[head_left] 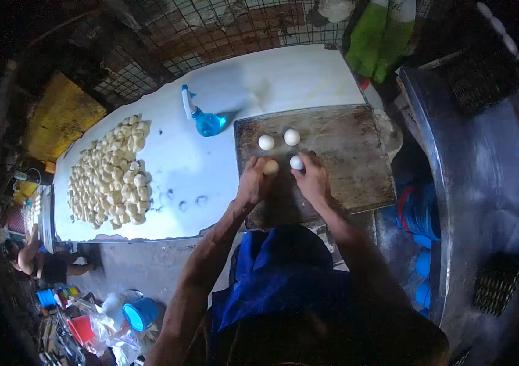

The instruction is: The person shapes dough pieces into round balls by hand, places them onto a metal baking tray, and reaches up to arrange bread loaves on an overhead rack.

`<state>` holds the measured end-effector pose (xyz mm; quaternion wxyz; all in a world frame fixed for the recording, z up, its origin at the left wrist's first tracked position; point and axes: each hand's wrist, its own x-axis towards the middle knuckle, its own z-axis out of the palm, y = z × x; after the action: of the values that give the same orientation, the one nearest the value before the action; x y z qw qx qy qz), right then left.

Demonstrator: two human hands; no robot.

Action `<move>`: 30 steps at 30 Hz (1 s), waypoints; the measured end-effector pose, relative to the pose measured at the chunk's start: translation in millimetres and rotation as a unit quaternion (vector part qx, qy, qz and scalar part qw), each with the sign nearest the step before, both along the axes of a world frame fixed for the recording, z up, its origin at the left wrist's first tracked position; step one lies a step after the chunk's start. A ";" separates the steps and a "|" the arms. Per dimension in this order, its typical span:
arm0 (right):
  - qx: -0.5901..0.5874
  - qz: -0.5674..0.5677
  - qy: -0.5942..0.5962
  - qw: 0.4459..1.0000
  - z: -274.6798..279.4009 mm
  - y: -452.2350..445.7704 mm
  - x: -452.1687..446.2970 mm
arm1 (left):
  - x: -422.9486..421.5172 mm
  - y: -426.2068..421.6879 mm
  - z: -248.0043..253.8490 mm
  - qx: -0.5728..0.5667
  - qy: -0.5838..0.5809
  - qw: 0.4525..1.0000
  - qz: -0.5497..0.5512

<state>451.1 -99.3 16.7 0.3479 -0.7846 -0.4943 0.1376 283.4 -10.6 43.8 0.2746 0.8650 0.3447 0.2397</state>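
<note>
On a dark, worn baking tray point(345, 161) in front of me, two round white dough balls, one on the left point(266, 143) and one on the right point(292, 136), sit side by side. My left hand point(253, 181) is closed round another dough ball point(271, 166) just nearer to me. A fourth, whiter dough ball point(297, 163) is between the thumb and fingers of my right hand point(313, 181). Both hands are low over the tray; whether these two balls touch its surface I cannot tell.
Left of the tray, a white table point(204, 177) bears a large heap of dough pieces point(113, 174) and a blue spray bottle point(207, 122). To the right stands a metal-edged counter point(485, 177). Buckets, including a blue one point(140, 314), crowd the lower left, near another person point(31, 259).
</note>
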 end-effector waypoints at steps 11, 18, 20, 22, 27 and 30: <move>0.102 0.031 0.088 0.990 28.2 40.2 27.5 | 20.7 30.2 -22.2 0.027 -0.072 0.995 0.060; -0.009 0.003 0.001 1.000 14.2 88.5 44.5 | 44.3 72.7 -35.2 -0.009 -0.027 0.997 0.072; -0.073 -0.050 -0.024 0.996 12.8 84.8 46.5 | 50.6 71.4 -42.0 -0.040 -0.051 0.995 0.075; -0.103 -0.054 -0.035 0.993 10.1 61.8 52.4 | 55.9 55.6 -44.4 -0.053 -0.061 0.992 0.098; -0.111 -0.038 0.036 0.992 35.6 62.1 52.3 | 37.5 49.2 -15.5 -0.070 -0.033 0.995 0.066; -0.030 -0.033 0.075 0.996 23.5 51.8 57.9 | -52.7 69.6 -13.4 -0.018 -0.007 0.993 0.120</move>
<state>509.1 -47.5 40.1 0.3641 -0.7980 -0.4367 0.1996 230.7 59.0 30.4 0.2614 0.8110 0.4480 0.2705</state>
